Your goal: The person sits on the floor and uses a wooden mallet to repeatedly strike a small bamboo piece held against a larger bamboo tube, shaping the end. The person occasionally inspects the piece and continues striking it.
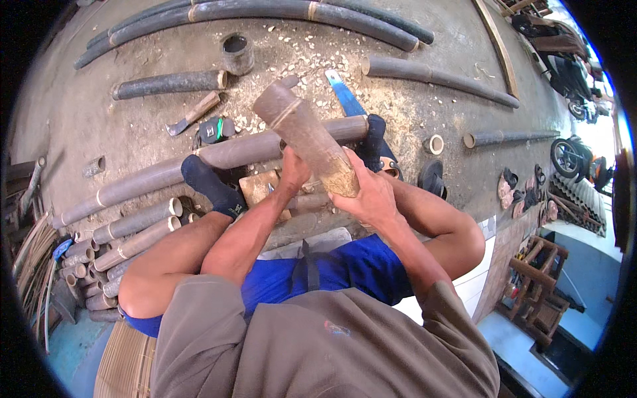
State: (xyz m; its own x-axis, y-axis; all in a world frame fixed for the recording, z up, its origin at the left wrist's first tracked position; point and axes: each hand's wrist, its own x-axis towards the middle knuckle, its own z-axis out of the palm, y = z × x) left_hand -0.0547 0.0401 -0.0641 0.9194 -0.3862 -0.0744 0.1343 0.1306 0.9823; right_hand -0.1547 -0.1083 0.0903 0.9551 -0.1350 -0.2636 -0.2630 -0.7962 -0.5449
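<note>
A thick brown bamboo section [302, 129] slants over the middle, its lower right end rough and pale where the outer skin is gone. My right hand [366, 197] is wrapped round that lower end. Close against the section's left side is my left hand [293, 171], its fingers curled and closed; the section partly hides them, and what they grip does not show. Under both hands a long bamboo pole [245, 150] lies crosswise, with my socked feet [211, 188] against it. A wooden block [260, 188] sits beside my left wrist.
A blue handsaw [345, 95], a wooden-handled knife [194, 114] and a tape measure [212, 131] lie beyond the pole among wood chips. Further bamboo poles [438, 77] and a dark cup-shaped container [237, 54] are there too. Cut bamboo pieces [139, 239] are stacked at left.
</note>
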